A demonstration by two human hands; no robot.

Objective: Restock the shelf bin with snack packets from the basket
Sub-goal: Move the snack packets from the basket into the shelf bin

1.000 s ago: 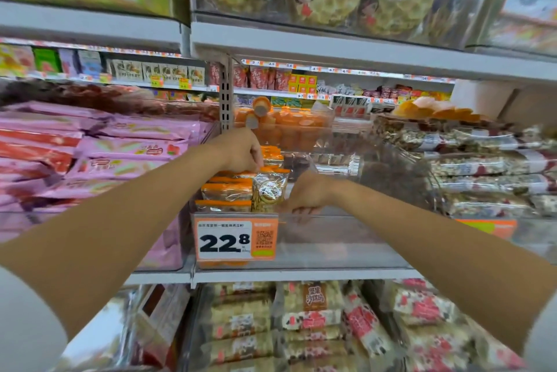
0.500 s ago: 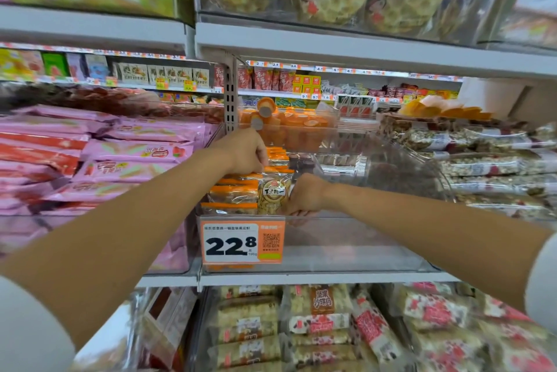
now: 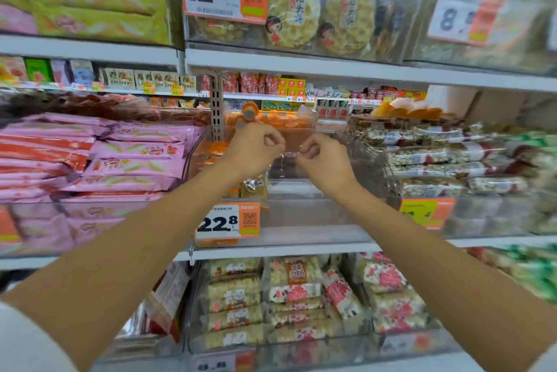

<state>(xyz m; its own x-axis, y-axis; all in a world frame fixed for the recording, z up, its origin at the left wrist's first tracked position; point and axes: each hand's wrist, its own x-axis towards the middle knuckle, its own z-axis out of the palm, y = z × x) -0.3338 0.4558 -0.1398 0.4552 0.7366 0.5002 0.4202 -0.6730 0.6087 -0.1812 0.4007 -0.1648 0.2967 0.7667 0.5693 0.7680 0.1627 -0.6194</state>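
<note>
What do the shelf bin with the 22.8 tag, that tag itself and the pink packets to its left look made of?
Shelf bin: clear hard plastic, glossy; the shelf shows through its front wall.
Price tag: probably printed paper or card; flat, white and orange.
Pink packets: thin plastic film, slightly shiny, with soft creases and highlights.

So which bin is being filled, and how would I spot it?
Find the middle shelf, between pink packets on the left and grain-bar packets on the right. The clear bin there carries a price tag reading 22.8, and the left hand and right hand work above it. Unlike its packed neighbours it is mostly bare, with orange-topped packets only at its left.
</note>
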